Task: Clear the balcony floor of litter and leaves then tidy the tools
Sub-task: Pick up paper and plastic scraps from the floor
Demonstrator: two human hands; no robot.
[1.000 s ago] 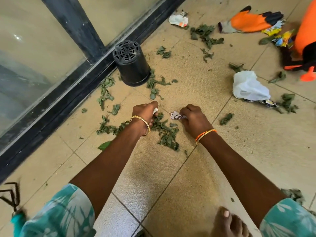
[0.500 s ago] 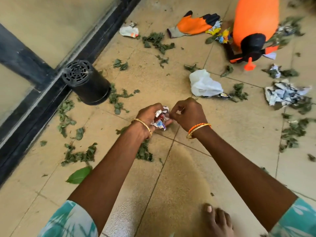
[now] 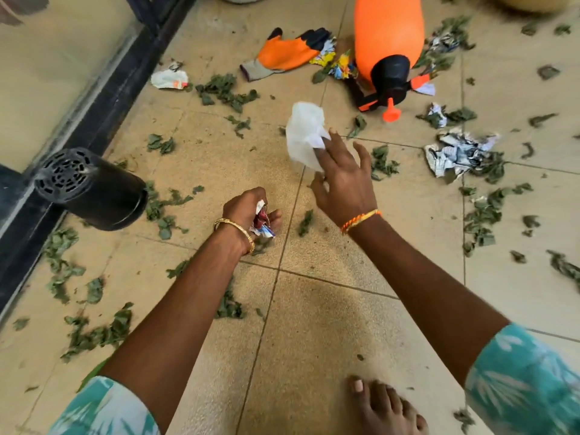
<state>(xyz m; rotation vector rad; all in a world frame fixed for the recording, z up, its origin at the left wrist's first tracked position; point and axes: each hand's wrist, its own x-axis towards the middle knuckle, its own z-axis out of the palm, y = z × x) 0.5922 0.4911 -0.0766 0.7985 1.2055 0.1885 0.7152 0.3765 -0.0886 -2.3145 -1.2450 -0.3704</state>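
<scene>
Litter wad (image 3: 262,219) sits in left grip (image 3: 248,211) — right grip (image 3: 340,180) spread, fingertips touching white paper (image 3: 303,133).

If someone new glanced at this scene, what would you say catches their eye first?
Probably the bright orange sprayer lying on the tiles at the top, with an orange work glove beside it to the left. Next, the right hand reaching with spread fingers onto a crumpled white paper mid-floor, while the left hand grips a wad of wrappers. Green leaves lie scattered all over, and a black pot lies tipped by the window frame.
</scene>
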